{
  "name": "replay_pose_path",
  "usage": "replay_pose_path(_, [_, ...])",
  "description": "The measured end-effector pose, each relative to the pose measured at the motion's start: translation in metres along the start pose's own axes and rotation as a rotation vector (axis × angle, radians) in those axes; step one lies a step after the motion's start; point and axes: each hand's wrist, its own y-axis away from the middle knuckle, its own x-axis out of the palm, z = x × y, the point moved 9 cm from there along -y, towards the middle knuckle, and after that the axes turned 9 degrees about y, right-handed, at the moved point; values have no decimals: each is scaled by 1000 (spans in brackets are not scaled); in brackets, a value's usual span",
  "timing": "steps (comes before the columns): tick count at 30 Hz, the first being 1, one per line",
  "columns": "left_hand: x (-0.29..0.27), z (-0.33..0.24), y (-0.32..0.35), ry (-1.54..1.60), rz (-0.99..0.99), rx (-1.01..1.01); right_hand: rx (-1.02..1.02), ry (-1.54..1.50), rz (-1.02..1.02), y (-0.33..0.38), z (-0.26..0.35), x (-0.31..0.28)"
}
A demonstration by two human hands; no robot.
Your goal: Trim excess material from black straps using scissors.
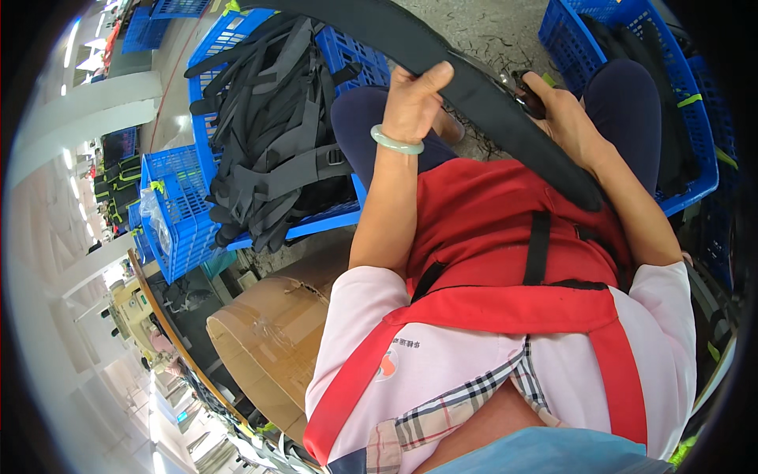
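Note:
A long black padded strap (505,118) runs slantwise across my lap, from the top of the view down to its rounded end over my red apron. My left hand (417,99), with a pale green bangle at the wrist, grips the strap's near edge, thumb on top. On the strap's other side, my right hand (562,118) is closed around a small dark tool (527,96), perhaps scissors; most of it is hidden by the fingers and the strap. The right forearm passes beside the strap's rounded end.
At left, a blue plastic crate (207,59) is heaped with black straps (272,126). Another blue crate (699,170) at right holds dark pieces. A smaller blue crate (178,213) and a cardboard box (272,332) stand at left. Dark thread scraps litter the floor (489,35).

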Motion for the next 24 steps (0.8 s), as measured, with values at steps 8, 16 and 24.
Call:
replay_pose_path(8, [-6,3,-2,18,-58,33,47,-68,75,1,5,2])
replay_pose_path(16, [1,1,-1,-73,-1,93,58,-46,61,1,3,2])
replay_pose_path(24, [6,1,-1,26,-37,10,-2,-199,10,2,-4,8])
